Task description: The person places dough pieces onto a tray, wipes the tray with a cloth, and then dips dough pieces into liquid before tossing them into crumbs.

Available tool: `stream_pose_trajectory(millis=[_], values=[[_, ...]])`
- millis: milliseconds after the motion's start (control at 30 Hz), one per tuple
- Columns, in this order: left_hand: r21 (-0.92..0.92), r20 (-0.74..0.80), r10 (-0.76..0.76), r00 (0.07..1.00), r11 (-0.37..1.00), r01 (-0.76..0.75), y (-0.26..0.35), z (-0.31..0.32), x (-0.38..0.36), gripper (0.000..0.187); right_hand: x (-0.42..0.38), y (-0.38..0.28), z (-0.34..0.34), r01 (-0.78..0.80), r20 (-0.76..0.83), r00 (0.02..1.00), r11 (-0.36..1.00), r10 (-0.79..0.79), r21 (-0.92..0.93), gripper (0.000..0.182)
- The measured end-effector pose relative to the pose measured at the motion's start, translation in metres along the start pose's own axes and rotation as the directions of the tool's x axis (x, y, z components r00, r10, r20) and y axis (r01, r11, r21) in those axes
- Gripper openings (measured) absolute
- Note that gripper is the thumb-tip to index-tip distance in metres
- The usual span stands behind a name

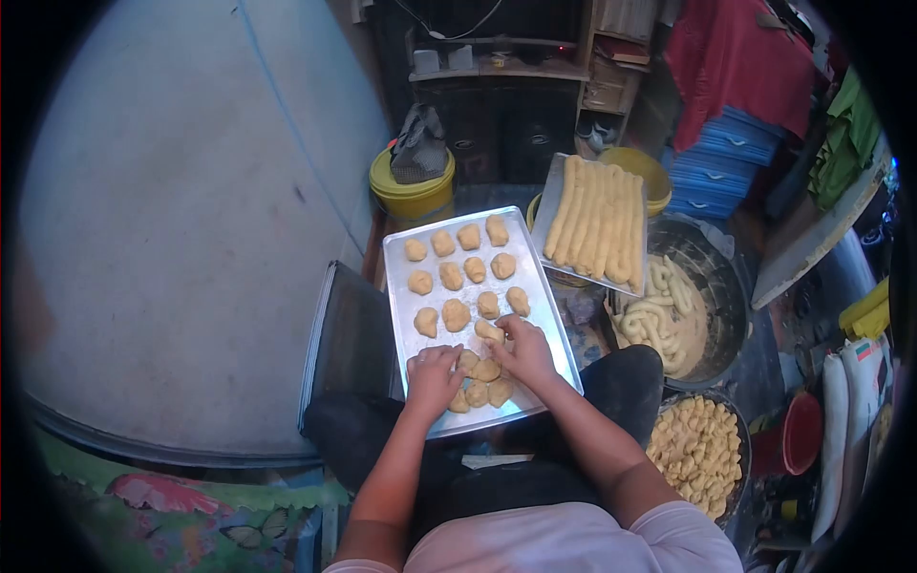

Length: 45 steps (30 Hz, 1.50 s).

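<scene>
A metal tray (406, 277) rests over my lap, with dough pieces in rows on its upper part. Near its lower end several more dough pieces (478, 392) lie close together. My right hand (523, 351) has its thumb and fingers around a small dough piece (489, 330) below the third row. On the left side of the pile, my left hand (436, 374) lies with its fingertips against the dough; whether it grips a piece is hidden.
Long dough strips (597, 220) lie on a second tray at the upper right. Beside it stands a black basin (731, 315) with dough coils. A bowl of small dough pieces (697, 454) is at the lower right, a yellow bucket (413, 196) beyond the tray.
</scene>
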<state>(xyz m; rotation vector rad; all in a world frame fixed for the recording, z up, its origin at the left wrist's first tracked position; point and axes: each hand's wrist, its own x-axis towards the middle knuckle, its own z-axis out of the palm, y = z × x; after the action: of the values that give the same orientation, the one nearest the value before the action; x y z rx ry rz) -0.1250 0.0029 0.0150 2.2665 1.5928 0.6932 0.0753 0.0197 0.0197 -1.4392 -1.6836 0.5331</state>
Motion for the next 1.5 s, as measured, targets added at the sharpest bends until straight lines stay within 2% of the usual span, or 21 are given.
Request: stream_pose_trajectory(millis=[33, 100, 167, 200, 233, 333, 400, 567, 633, 733, 800, 833, 900, 967, 1033, 1067, 1133, 1167, 1233, 1300, 1500], values=[[0.032, 0.057, 0.039, 0.998, 0.999, -0.04, 0.004, 0.001, 0.002, 0.033, 0.0, 0.001, 0.0, -0.002, -0.007, 1.0, 1.0, 0.002, -0.004, 0.028], [0.087, 0.069, 0.009, 0.998, 0.996, -0.015, 0.004, 0.008, 0.006, 0.033, 0.002, 0.002, 0.0, 0.073, 0.225, 0.974, 0.894, 0.032, -0.443, 0.024], [0.146, 0.074, -0.025, 0.997, 0.989, 0.014, 0.0, 0.015, 0.011, 0.032, -0.004, 0.011, 0.008, 0.116, 0.204, 0.979, 0.875, -0.02, -0.47, 0.023], [0.145, -0.001, -0.028, 1.0, 0.989, 0.028, -0.002, 0.018, 0.012, 0.032, -0.007, 0.011, 0.009, 0.158, 0.191, 0.979, 0.854, -0.07, -0.496, 0.021], [0.143, -0.077, -0.032, 0.997, 0.989, 0.042, -0.003, 0.021, 0.012, 0.031, -0.008, 0.011, 0.008, 0.159, 0.191, 0.979, 0.854, -0.072, -0.496, 0.021], [0.136, -0.069, -0.056, 0.996, 0.989, 0.065, -0.003, 0.022, 0.013, 0.03, -0.013, 0.008, 0.001, 0.105, 0.167, 0.985, 0.895, -0.034, -0.434, 0.023], [0.135, -0.073, -0.05, 0.996, 0.989, 0.059, -0.003, 0.023, 0.013, 0.03, -0.019, 0.003, -0.005, 0.246, 0.28, 0.946, 0.922, -0.162, -0.298, 0.029], [0.101, -0.061, -0.053, 0.997, 0.993, 0.059, -0.004, 0.022, 0.007, 0.034, -0.032, -0.002, -0.008, 0.281, 0.412, 0.904, 0.889, -0.119, -0.362, 0.029], [0.103, -0.171, 0.013, 0.985, 0.995, 0.005, -0.002, 0.021, 0.0, 0.038, -0.034, -0.004, -0.013, 0.273, 0.438, 0.893, 0.895, -0.1, -0.353, 0.027], [0.067, -0.257, -0.014, 0.966, 0.997, 0.033, 0.0, 0.01, -0.015, 0.043, -0.037, 0.004, -0.021, 0.188, 0.456, 0.888, 0.953, -0.062, -0.237, 0.021], [0.005, -0.211, -0.045, 0.977, 0.999, 0.047, -0.008, 0.007, -0.03, 0.044, -0.039, 0.015, -0.025, 0.008, 0.3, 0.954, 0.999, -0.021, 0.045, 0.018], [-0.059, -0.161, -0.068, 0.985, 0.997, 0.059, -0.01, 0.007, -0.038, 0.045, -0.039, 0.018, -0.029, 0.006, 0.308, 0.951, 0.999, -0.02, 0.045, 0.018], [-0.071, -0.094, -0.05, 0.994, 0.997, 0.043, -0.009, 0.004, -0.054, 0.047, -0.039, 0.018, -0.04, 0.04, 0.215, 0.976, 0.999, -0.038, -0.008, 0.02], [-0.083, -0.023, -0.02, 1.0, 0.996, 0.018, -0.002, -0.002, -0.064, 0.049, -0.039, 0.013, -0.045, 0.061, 0.234, 0.971, 0.998, -0.052, -0.031, 0.022], [0.024, -0.014, 0.061, 0.998, 0.998, -0.061, 0.005, -0.003, -0.071, 0.051, -0.04, 0.012, -0.046, 0.12, 0.328, 0.942, 0.98, -0.063, -0.157, 0.044], [0.022, -0.009, 0.061, 0.998, 0.998, -0.061, 0.007, -0.001, -0.074, 0.051, -0.044, 0.013, -0.044, 0.115, 0.329, 0.943, 0.981, -0.058, -0.158, 0.044], [0.065, 0.002, 0.097, 0.995, 0.993, -0.097, 0.011, 0.004, -0.08, 0.051, -0.054, 0.011, -0.037, 0.131, 0.31, 0.949, 0.97, -0.062, -0.207, 0.073], [0.065, 0.003, 0.095, 0.995, 0.993, -0.095, 0.012, 0.008, -0.084, 0.051, -0.06, 0.008, -0.033, 0.13, 0.311, 0.948, 0.97, -0.061, -0.206, 0.073], [0.074, 0.011, 0.121, 0.993, 0.99, -0.122, 0.014, 0.016, -0.089, 0.05, -0.072, -0.001, -0.028, 0.232, 0.356, 0.932, 0.857, -0.062, -0.459, 0.091], [0.081, 0.002, 0.126, 0.992, 0.989, -0.126, 0.014, 0.021, -0.093, 0.049, -0.08, 0.002, -0.022, 0.253, 0.319, 0.942, 0.838, -0.101, -0.483, 0.088], [0.096, -0.052, 0.166, 0.985, 0.982, -0.161, 0.009, 0.024, -0.094, 0.044, -0.074, 0.01, -0.027, 0.123, 0.296, 0.955, 0.925, -0.013, -0.359, 0.071]])
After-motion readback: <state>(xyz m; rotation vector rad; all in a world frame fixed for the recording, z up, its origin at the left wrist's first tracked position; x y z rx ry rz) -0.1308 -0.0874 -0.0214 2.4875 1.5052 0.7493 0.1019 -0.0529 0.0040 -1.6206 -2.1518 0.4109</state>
